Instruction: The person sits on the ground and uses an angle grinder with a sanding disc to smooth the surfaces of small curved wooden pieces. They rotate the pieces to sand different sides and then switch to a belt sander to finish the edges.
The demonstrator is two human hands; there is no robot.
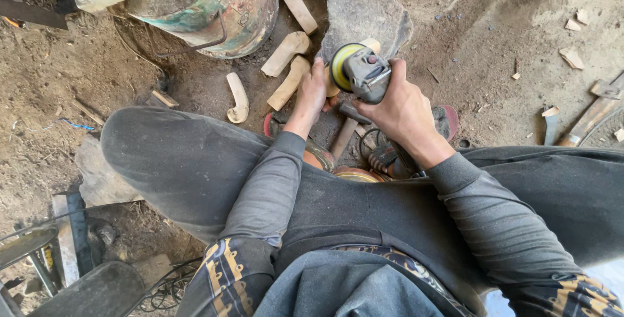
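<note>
My right hand [402,110] grips a grey angle grinder [364,73] with a yellow sanding disc facing left. My left hand [312,89] holds a pale carved wooden piece [333,87] right against that disc; most of the piece is hidden by the hand and the grinder. Both arms wear dark grey sleeves and reach out between my knees, which are in dark trousers. Below the hands a wooden handle [342,136] and a coiled cable [380,154] lie on the ground.
Several curved wooden blanks [286,52] lie on the dirt floor ahead, one more [238,98] to the left. A worn painted drum [221,5] stands at upper left, a flat stone [364,12] beyond the grinder. Wood scraps [572,57] and a metal tool [551,125] lie right.
</note>
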